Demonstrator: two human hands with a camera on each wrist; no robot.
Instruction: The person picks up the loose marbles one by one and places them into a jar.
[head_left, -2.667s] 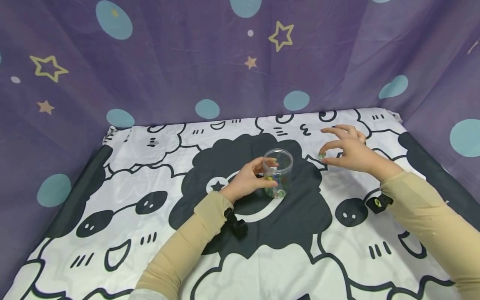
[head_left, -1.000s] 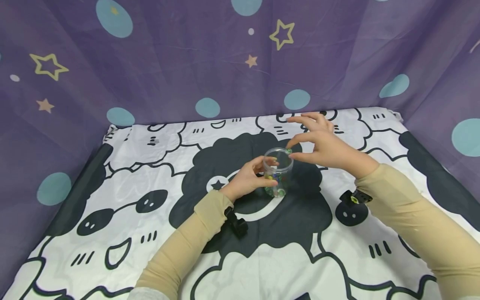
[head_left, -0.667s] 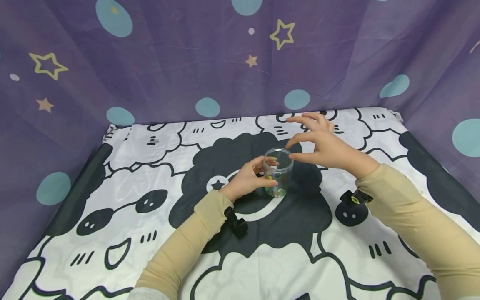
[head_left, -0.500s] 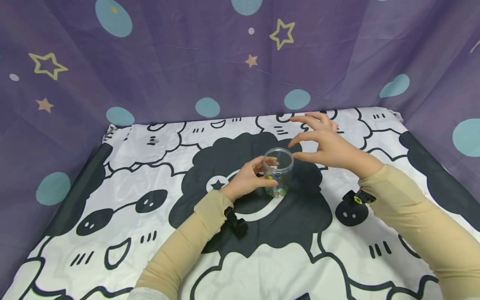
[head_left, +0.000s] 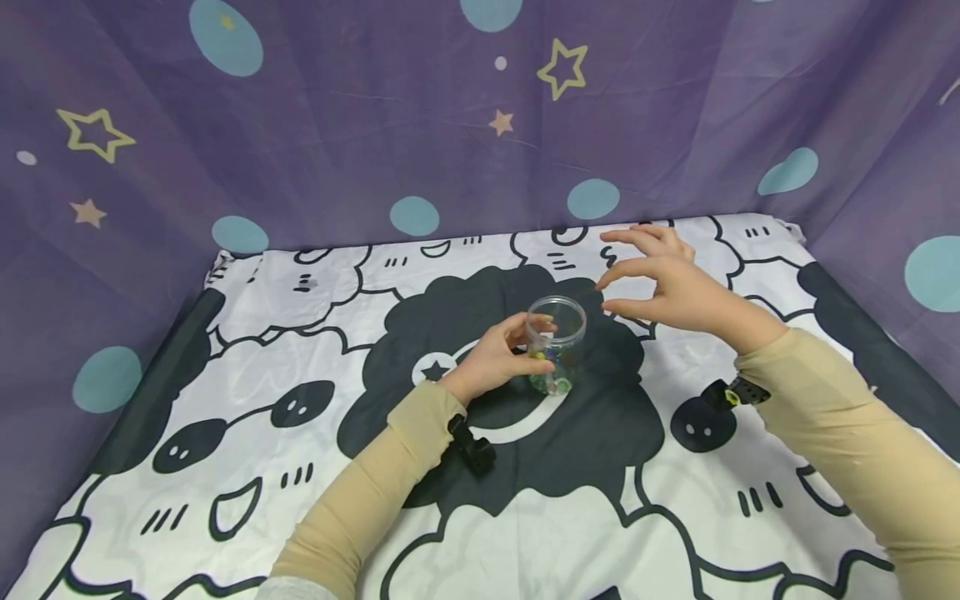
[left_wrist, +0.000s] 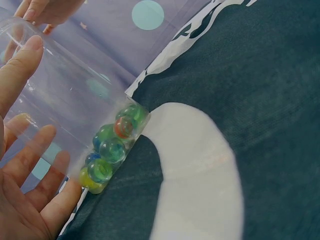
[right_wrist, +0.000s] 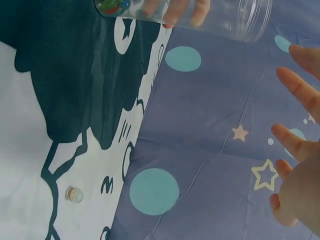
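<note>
A clear plastic jar [head_left: 567, 340] without a lid stands near the middle of the dark patch on the cloth. Glass marbles [left_wrist: 111, 150], several of them in green, blue, yellow and red, lie at its bottom. The left hand [head_left: 491, 360] grips the jar's side, thumb in front and fingers around the back. Just right of the rim, the right hand [head_left: 678, 290] hovers with thumb and forefinger apart and nothing between them. One loose clear marble [right_wrist: 74, 194] rests on the white cloth in the right wrist view; in the head view I cannot make it out.
A white cloth [head_left: 517, 550] with black cartoon drawings covers the table. Behind and beside it hangs a purple curtain [head_left: 337, 125] with stars and blue dots. Both sleeved forearms carry black wrist straps [head_left: 472, 446].
The right hand, pinching a green marble earlier, moved left to the jar's rim and let it go there. It has since drawn back right, empty. The left hand and jar stay put.
</note>
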